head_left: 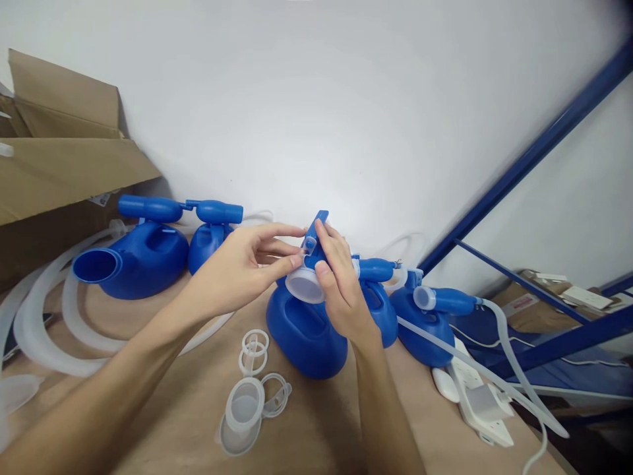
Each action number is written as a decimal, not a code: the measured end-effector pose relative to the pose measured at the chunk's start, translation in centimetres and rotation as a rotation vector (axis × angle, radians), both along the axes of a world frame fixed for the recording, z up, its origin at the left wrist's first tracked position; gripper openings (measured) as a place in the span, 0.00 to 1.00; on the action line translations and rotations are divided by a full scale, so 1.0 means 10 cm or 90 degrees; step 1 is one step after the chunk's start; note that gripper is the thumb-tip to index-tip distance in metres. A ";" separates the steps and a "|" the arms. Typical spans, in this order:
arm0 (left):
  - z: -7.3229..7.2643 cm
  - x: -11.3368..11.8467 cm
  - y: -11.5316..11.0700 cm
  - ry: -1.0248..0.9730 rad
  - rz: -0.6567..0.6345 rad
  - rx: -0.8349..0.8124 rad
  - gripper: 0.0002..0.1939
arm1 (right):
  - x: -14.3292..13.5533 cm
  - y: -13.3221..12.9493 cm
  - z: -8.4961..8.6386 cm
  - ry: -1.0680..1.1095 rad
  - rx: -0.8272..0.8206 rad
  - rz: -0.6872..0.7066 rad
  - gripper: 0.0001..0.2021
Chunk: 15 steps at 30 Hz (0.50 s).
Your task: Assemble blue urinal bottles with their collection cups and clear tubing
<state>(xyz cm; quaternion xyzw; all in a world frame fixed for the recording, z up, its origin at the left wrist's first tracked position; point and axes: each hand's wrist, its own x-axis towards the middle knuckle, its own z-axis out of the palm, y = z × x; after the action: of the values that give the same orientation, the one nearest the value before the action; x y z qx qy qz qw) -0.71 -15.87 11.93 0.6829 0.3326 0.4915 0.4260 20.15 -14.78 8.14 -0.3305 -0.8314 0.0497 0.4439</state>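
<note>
Center blue bottle (306, 340) is set on the worktop (173, 422), mouth toward the camera, translucent cap (305, 285) over the mouth. Cap's strap (309, 245) is run up to the blue fitting (320, 221) above it.

Hands are brought close together at the bottle top. Fitting and neck are gripped from the right side by the right hand (341, 284), thumb beside the cap. Strap area is touched from the left by thumb and fingertips of the left hand (242, 267); whether the strap is pinched cannot be told.

Loose translucent caps and rings (244, 402) are piled, partly overlapping, in front and to the left. Two more blue bottles are stood at left: open-mouth bottle (148, 264) and rear bottle (200, 247), partly hidden by the left hand. Two others are stood at right: near-right bottle (380, 310) and far-right bottle (425, 330), a clear tube (504, 330) attached to the latter's blue fitting.

Coiled tubing (74, 323) is laid at far left, below an open cardboard box (64, 165). Power strip (482, 396) with a plugged adapter (487, 401) is placed at right, near the blue rack (524, 145).
</note>
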 end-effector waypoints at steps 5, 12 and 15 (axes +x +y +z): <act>-0.03 0.03 -0.05 0.139 0.090 0.120 0.32 | -0.03 0.02 -0.04 -0.037 0.008 -0.038 0.29; -0.19 0.19 -0.08 0.288 0.144 0.209 0.46 | -0.05 0.14 -0.14 -0.036 0.026 -0.104 0.29; -0.23 0.22 0.00 0.256 0.130 0.174 0.47 | -0.04 0.14 -0.15 -0.046 0.010 -0.135 0.29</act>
<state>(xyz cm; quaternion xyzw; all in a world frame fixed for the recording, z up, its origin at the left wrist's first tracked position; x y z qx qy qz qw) 1.52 -15.91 9.60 0.7812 0.4081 0.4265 0.2032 19.76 -13.34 6.67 -0.4147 -0.8078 -0.0158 0.4186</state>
